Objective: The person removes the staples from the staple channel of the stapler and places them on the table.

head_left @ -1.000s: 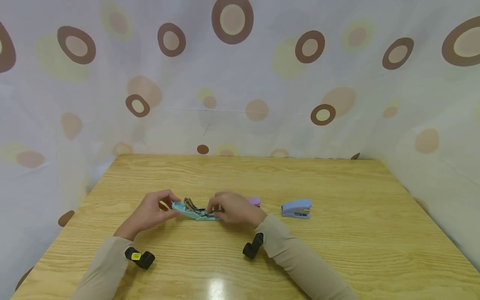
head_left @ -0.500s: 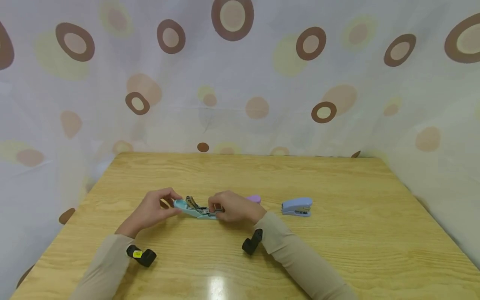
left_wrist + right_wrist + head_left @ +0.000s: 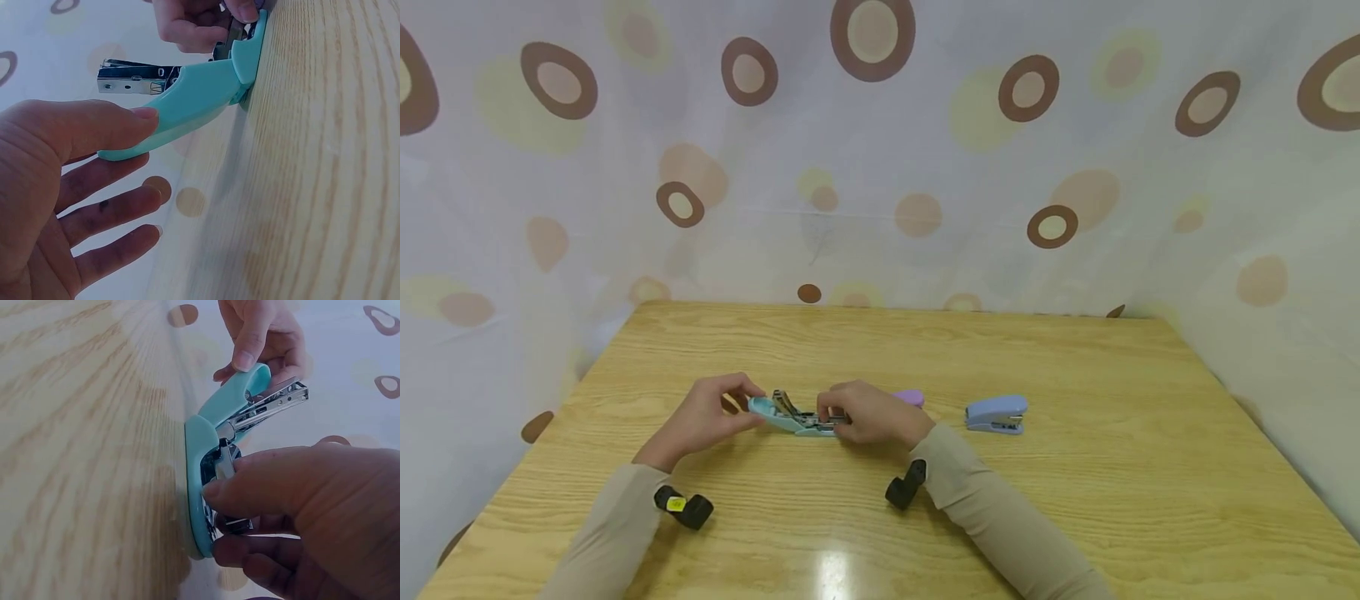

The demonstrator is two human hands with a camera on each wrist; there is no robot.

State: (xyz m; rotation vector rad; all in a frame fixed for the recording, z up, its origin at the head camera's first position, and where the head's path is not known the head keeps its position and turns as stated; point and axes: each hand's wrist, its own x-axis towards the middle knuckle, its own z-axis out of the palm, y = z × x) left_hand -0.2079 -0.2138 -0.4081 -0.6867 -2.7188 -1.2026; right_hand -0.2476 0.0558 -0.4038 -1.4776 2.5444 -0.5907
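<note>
A mint-green stapler (image 3: 783,419) is folded wide apart on the table, its cover tilted up to the left and its base lying to the right. My left hand (image 3: 706,418) pinches the end of the cover (image 3: 194,100) between thumb and index finger, the other fingers spread below. Between cover and base, the metal magazine (image 3: 275,403) sticks up at a slant. Over the base (image 3: 199,456), my right hand (image 3: 872,414) pinches a metal part (image 3: 225,464) with thumb and fingers. The right fingers hide much of that part.
A blue stapler (image 3: 996,414) stands to the right of my right hand on the wooden table (image 3: 1120,467). Partly hidden behind the right hand is a purple object (image 3: 910,397). A patterned curtain (image 3: 760,250) rises behind the table's far edge.
The left hand and the stapler's cover have edged slightly to the right since one second ago. Both hands keep their hold; the head view has shifted a little.
</note>
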